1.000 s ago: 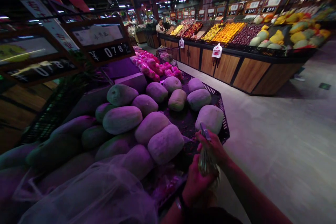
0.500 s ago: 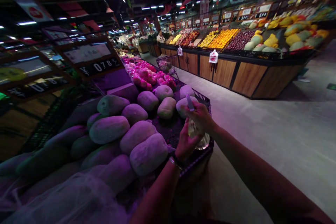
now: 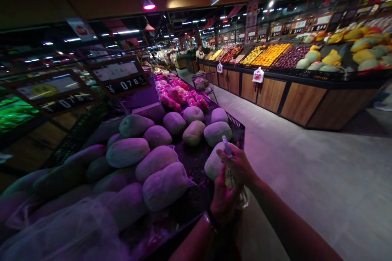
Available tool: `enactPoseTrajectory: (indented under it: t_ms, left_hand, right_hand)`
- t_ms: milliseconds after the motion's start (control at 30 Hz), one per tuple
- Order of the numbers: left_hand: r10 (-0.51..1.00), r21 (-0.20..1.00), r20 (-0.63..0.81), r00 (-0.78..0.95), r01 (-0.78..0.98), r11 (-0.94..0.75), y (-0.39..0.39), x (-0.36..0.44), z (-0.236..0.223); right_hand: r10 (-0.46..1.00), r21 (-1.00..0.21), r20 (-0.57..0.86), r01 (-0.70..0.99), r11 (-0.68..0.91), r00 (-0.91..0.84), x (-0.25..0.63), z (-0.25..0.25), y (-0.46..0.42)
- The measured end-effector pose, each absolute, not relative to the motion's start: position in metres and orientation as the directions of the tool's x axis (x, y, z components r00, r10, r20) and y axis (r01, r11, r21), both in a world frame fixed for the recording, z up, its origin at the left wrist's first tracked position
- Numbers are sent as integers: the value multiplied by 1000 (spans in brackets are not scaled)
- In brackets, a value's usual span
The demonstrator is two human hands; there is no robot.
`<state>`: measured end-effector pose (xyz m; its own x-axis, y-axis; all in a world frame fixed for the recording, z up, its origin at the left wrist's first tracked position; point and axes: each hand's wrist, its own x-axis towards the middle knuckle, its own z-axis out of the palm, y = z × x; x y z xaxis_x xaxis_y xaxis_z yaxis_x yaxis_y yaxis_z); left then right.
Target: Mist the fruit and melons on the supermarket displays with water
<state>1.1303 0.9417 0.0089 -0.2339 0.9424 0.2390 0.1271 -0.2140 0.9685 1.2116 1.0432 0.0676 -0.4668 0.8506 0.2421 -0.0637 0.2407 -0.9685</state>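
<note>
My left hand (image 3: 223, 200) and my right hand (image 3: 240, 165) meet over the corner of a produce stand (image 3: 235, 124). Both grip a clear plastic bag (image 3: 241, 195) that hangs between them. My right hand also pinches a small flat light object (image 3: 227, 147) that sticks up above its fingers. A watch strap (image 3: 208, 221) is on my left wrist. Several large pale green melons (image 3: 162, 159) are piled on the stand to the left of my hands, and the nearest melon (image 3: 213, 162) touches my fingers.
Clear plastic film (image 3: 76, 228) covers melons at the near left. Pink-wrapped fruit (image 3: 176, 94) lies further back under price signs (image 3: 119, 75). A shopping cart (image 3: 204, 82) stands in the aisle. A long wooden fruit counter (image 3: 294, 94) lines the right; a person (image 3: 200, 52) stands far off.
Both hands with the bag dropped lower and nearer after being raised half a second ago. The view tilted upward, showing more ceiling.
</note>
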Motion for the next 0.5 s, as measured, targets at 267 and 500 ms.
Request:
enactPoseTrajectory:
  t_ms: [267, 500]
  left_hand:
    - [924, 962, 269, -271, 126, -242, 974, 1167, -31]
    - [902, 971, 233, -364, 30, -239, 1045, 1189, -47]
  right_hand:
    - [792, -996, 88, -47, 75, -604, 1246, 47, 1077]
    - [733, -987, 69, 59, 148, -677, 1251, 35, 1152]
